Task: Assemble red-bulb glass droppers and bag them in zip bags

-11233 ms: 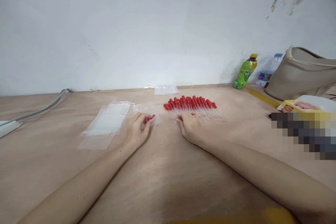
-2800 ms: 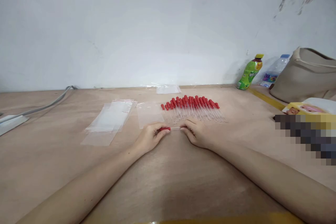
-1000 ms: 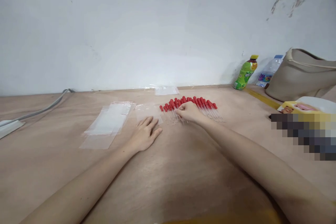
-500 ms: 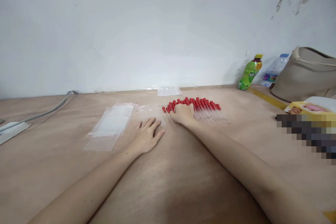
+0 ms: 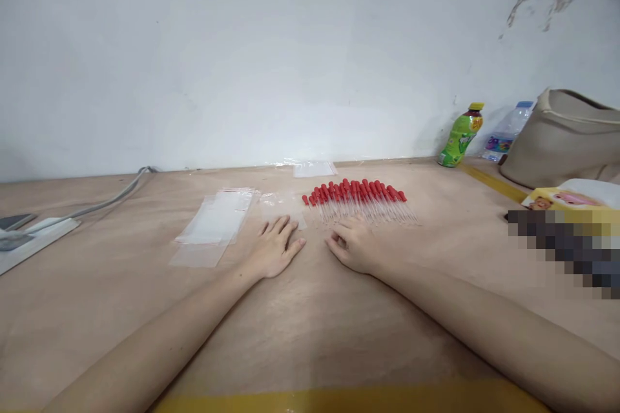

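Several glass droppers with red rubber bulbs lie in a fanned row on the brown table, bulbs toward the wall. My left hand rests flat with fingers spread, its fingertips at the near edge of a clear plastic bag. Just below the thin dropper tips, my right hand is on the table with its fingers loosely curled and a gap between thumb and fingers; nothing shows in it. Left of my left hand lies a stack of clear zip bags.
Another flat bag lies by the wall. At the right are a green bottle, a clear bottle, a beige bag and a yellow packet. A grey cable crosses the left side.
My right hand has drawn back from the red bulbs toward me and its fingers have loosened. More of the droppers show. My left hand stays flat; the view has shifted slightly.
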Motion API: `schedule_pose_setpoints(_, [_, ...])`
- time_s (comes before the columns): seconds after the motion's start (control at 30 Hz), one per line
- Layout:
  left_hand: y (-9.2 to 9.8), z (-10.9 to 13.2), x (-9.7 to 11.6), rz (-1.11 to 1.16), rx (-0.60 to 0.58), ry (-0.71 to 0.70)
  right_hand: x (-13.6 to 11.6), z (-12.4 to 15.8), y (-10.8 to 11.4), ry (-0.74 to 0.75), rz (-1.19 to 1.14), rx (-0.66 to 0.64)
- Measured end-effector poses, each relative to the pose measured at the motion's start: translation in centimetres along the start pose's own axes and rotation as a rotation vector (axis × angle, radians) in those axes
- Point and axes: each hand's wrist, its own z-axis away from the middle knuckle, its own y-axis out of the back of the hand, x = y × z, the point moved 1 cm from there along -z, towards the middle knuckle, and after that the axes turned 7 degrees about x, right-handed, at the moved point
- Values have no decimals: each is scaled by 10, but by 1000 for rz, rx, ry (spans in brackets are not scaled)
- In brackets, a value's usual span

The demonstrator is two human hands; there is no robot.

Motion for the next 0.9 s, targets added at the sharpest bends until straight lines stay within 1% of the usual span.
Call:
schedule_pose_setpoints(0.1, [5,11,0,-13,-19,-30,4,18,19,46,-54,-35])
schedule_pose_setpoints(0.23, [17,40,3,-4,-18,-65,12,31,34,50,-105,-71])
schedule_pose_setpoints(0.37, [38,76,10,85,-20,-161,16,31,35,46,-133,-35])
schedule_pose_setpoints(0.47, [51,93,15,233,-82,-276,16,30,33,37,-169,-19])
schedule_pose_setpoints(0.57, [54,93,14,447,-107,-342,16,28,32,49,-215,-43])
schedule_pose_setpoints(0.6, [53,89,13,511,-97,-336,16,28,32,63,-230,-64])
schedule_pose_setpoints(0.67, [47,80,12,595,-60,-276,15,27,33,88,-253,-119])
schedule_pose_setpoints(0.73, [42,70,15,606,-27,-193,14,26,35,109,-263,-176])
schedule_pose_setpoints(0.8, [38,61,22,560,-16,-132,12,24,36,127,-266,-219])
schedule_pose_setpoints(0.9, [36,51,34,477,-37,-79,10,23,37,177,-285,-267])
